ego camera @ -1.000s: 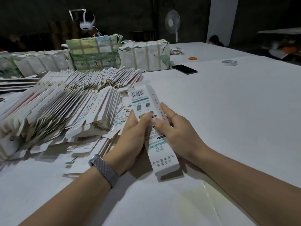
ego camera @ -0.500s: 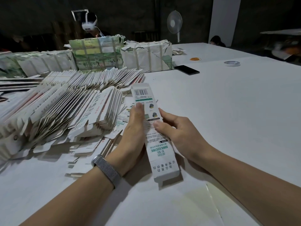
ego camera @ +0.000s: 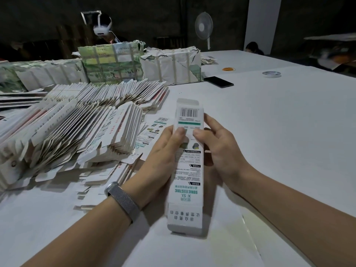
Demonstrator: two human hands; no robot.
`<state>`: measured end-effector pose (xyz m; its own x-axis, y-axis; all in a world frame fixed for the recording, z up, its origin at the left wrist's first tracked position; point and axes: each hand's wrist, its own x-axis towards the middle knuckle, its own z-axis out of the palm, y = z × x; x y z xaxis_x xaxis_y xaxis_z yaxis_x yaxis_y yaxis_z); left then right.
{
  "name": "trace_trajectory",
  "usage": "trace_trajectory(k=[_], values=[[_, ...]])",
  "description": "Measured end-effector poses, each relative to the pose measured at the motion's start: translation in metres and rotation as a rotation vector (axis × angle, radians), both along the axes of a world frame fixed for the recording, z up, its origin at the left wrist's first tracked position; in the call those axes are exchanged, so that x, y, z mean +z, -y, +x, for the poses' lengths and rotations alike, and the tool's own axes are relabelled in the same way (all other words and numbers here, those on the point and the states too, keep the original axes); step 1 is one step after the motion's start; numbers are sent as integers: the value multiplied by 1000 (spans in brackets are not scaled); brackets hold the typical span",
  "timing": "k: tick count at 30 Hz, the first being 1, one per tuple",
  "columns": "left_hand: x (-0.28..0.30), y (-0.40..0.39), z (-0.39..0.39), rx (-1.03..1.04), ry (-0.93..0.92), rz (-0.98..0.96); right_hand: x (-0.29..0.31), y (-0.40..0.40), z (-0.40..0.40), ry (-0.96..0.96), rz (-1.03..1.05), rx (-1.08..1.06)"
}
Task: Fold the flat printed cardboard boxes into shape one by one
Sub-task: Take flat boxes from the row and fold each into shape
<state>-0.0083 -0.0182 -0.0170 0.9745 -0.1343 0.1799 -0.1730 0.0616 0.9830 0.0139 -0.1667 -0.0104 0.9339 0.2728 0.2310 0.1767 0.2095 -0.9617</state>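
I hold a long white printed cardboard box lengthwise over the white table, barcode end away from me and its flaps unfolded at both ends. My left hand grips its left side, thumb pressed on the printed face. My right hand grips the right side, thumb on the face beside the left thumb. A large heap of flat boxes lies to the left. One flat box lies on the table just left of my left hand.
Wrapped bundles stand at the back left. A black phone, a tape roll and orange rubber bands lie farther back. A person with a headset sits behind the bundles. A fan stands at the rear.
The box has swung from a slant to straight along my line of sight. Both thumbs have slid up its face toward the barcode end.
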Motion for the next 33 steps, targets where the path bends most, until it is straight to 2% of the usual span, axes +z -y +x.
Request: trace_trajectory(k=[4,10,15,22,33], values=[[2,0,-2,4,-25,-32,0,0,2,-31,41,40],[-1,1,1,36,-61,-55,-1,2,3,-40,-12,61],[-5,-2,5,134,15,-73,2,1,-1,-28,-53,36],[-7,-4,6,118,93,-74,1,2,-2,-7,-62,61],[-5,-4,6,103,6,-100,4,2,-5,-26,-20,88]])
